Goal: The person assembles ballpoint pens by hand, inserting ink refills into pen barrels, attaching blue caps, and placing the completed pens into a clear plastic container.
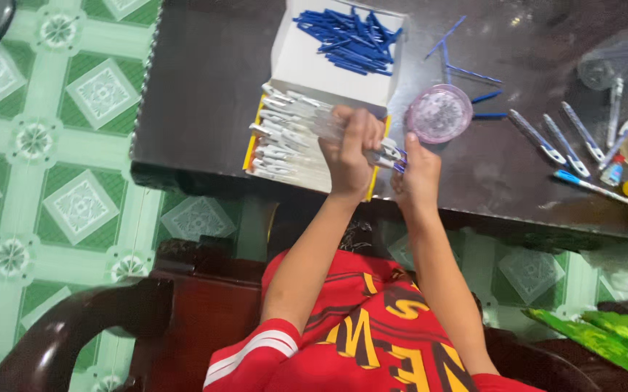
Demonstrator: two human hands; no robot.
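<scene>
At the near edge of the dark table (205,87), the fingers (361,131) of the left hand (350,149) are curled shut around a clear pen barrel (390,154), gripping it level, seemingly to keep it steady for the other hand. The right hand (417,170) meets it from four o'clock, its fingers pinched together on the barrel's tip end, where a bit of blue shows; what exactly they press there is too small to tell. Both hands hover just over the yellow-edged tray of finished pens (285,141), which lies at nine o'clock from them, close enough that a pen could be laid down without reaching. Beyond it, at twelve o'clock, a white box of blue refills (347,33) stands open within arm's length. A round pink dish (439,112) of small parts sits just beside the right hand at one o'clock. Loose pens (564,138) lie scattered farther off at three o'clock, well apart from the hands.
</scene>
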